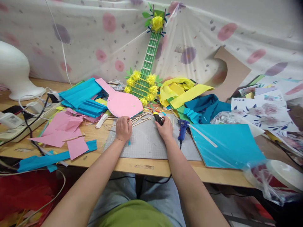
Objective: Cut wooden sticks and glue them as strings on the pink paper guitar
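My left hand [123, 129] is closed over the grey cutting mat [142, 150], its fingers pinched on what looks like a thin wooden stick, mostly hidden by the hand. Several more thin wooden sticks [142, 121] lie between my hands. My right hand [165, 128] is wrapped round a black tool with a yellow end [158, 119]; its exact kind is hard to make out. Just beyond my left hand lies a pink banjo-shaped piece [125, 104]. To the right of my right hand rests a blue glue gun [182, 130].
A green paper guitar with yellow flowers [149, 56] leans at the back. Pink paper [62, 126], blue crepe paper [79, 94] and a power strip [28, 121] lie left. Yellow paper [191, 94], a blue board [229, 145] and a tape roll [285, 175] are right.
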Motion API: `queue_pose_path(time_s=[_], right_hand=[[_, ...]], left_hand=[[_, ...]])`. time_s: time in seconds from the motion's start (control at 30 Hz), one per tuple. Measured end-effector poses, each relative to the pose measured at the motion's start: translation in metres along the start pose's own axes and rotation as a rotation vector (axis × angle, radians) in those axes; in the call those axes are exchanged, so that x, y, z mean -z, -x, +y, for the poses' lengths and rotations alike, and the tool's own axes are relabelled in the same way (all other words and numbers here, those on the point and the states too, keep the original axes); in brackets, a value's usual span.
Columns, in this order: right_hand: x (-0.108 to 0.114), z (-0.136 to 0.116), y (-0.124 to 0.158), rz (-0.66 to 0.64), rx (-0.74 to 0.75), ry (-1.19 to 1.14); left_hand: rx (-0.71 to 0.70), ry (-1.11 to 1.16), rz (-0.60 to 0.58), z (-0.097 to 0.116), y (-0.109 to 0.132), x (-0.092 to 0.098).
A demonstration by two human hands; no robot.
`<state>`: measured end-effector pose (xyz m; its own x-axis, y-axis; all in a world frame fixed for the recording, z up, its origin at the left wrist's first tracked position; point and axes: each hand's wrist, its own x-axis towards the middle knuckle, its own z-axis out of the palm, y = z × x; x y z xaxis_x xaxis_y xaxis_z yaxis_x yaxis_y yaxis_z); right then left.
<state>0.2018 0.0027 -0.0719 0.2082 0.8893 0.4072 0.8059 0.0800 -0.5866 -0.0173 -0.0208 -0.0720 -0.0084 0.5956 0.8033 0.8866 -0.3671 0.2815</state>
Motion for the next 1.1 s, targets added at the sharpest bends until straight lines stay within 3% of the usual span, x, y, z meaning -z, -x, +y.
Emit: queue_pose_path(time_s=[0.13, 0.43, 0.63, 0.83, 1.1], right_hand=[[-0.006, -0.001, 0.001, 0.047, -0.097, 0.063], [-0.005, -0.011, 0.007, -0.006, -0.014, 0.284], [0.001, -0.019, 0.010, -0.115, -0.008, 0.319], [-0.005, -0.012, 0.002, -0.079, -0.048, 0.301], [-0.014, -0.003, -0.004, 0.029, -0.056, 0.238]], left_hand=[[-0.066, 0.023, -0.122, 0.001, -0.001, -0.001], [-0.151, 0.069, -0.518, 0.013, -0.004, -0.002], [-0.111, 0.027, -0.613, -0.001, -0.011, 0.006], [-0.149, -0.143, -0.728, -0.009, -0.016, 0.020], [-0.254, -0.226, -0.804, -0.008, -0.025, 0.010]])
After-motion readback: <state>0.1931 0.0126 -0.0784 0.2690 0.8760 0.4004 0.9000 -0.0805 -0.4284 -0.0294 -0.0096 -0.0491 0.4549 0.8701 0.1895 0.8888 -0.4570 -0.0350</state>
